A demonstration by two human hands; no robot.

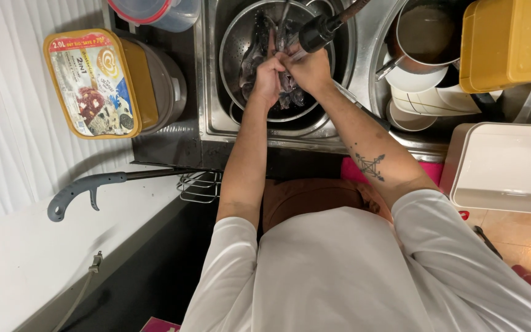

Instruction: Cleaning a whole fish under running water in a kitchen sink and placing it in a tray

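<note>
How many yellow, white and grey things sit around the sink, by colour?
Yellow: 2, the ice cream tub and the box
White: 1, the tray
Grey: 1, the handle
Total: 4

Both arms stretched forward; left hand [267, 79] and right hand [307, 71] pressed together, fingers curled.

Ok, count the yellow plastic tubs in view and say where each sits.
2. One yellow tub with a printed lid stands on the counter left of the sink; another yellow tub sits on the dishes at the upper right. Others may be hidden.
</note>
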